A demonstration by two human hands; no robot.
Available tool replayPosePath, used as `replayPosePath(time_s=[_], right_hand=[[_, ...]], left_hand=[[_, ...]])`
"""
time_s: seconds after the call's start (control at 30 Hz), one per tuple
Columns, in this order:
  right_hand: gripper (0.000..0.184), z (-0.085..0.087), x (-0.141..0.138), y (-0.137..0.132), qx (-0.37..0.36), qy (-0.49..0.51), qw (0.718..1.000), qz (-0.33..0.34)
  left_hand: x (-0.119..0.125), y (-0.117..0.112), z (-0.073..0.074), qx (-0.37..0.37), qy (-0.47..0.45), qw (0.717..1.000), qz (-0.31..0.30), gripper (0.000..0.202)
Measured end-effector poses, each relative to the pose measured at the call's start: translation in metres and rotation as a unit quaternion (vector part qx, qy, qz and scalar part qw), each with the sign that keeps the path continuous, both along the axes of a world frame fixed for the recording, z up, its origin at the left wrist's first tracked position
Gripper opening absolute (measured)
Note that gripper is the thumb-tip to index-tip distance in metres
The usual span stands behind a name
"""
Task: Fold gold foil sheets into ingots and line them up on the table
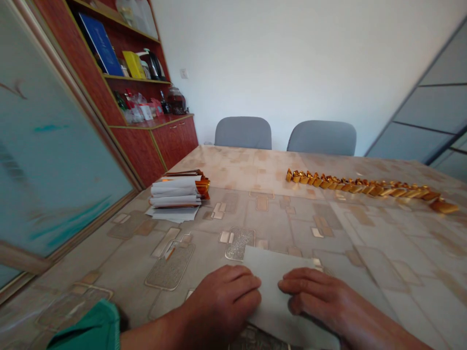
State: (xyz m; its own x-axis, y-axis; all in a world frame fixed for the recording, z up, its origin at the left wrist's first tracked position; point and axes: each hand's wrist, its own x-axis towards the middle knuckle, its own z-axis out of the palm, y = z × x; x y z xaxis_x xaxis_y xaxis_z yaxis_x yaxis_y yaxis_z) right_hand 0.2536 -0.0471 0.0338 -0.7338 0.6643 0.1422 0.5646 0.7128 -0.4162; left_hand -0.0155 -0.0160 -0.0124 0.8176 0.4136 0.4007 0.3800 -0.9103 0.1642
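Observation:
A pale grey paper sheet lies flat on the patterned tablecloth close to me. My left hand has its fingers curled over the sheet's left edge, and my right hand curls over its right part. Both thumbs are hidden. Further off, a stack of white and gold-backed papers sits on the table, with a gold folded piece at its side. A long row of small gold folded pieces runs across the far right of the table.
A red-brown wooden cabinet with shelves of books, bottles and a kettle stands at the left behind a large glass panel. Two grey chairs stand beyond the far table edge. A green cloth lies at bottom left.

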Motion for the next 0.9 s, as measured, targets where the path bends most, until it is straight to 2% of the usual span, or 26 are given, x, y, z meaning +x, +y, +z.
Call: replayPosePath(time_s=[0.07, 0.17, 0.27, 0.37, 0.43, 0.53, 0.67, 0.8, 0.9], right_hand=[[0.018, 0.008, 0.002, 0.0, -0.03, 0.003, 0.999, -0.023], [0.012, 0.015, 0.008, -0.001, -0.114, -0.011, 0.992, -0.051], [0.018, 0.013, 0.013, -0.003, -0.181, 0.012, 0.982, -0.055], [0.017, 0.007, 0.015, -0.003, -0.206, 0.056, 0.975, -0.054], [0.018, 0.0, 0.014, -0.003, -0.208, 0.064, 0.972, -0.087], [0.03, -0.012, 0.013, 0.0, -0.178, 0.056, 0.97, -0.159], [0.026, -0.025, 0.014, 0.006, -0.117, 0.037, 0.973, -0.195], [0.022, -0.03, 0.013, 0.01, -0.111, 0.026, 0.967, -0.227], [0.02, -0.031, 0.011, 0.011, -0.11, 0.014, 0.961, -0.254]], left_hand=[[0.001, 0.002, -0.002, -0.014, -0.024, 1.0, 0.005, 0.018], [0.002, 0.004, 0.0, -0.025, -0.049, 0.998, 0.007, 0.025], [0.001, -0.001, 0.006, -0.029, -0.055, 0.998, 0.02, 0.035], [-0.002, -0.008, 0.009, -0.047, -0.052, 0.996, 0.049, 0.037], [-0.003, -0.01, 0.009, -0.068, -0.055, 0.993, 0.074, 0.032], [0.0, -0.007, 0.01, -0.108, -0.05, 0.987, 0.109, 0.026], [0.006, -0.001, 0.014, -0.135, -0.063, 0.983, 0.11, 0.023], [0.007, 0.004, 0.009, -0.088, -0.079, 0.988, 0.095, 0.024], [0.004, 0.006, 0.0, -0.033, -0.048, 0.994, 0.091, 0.024]])
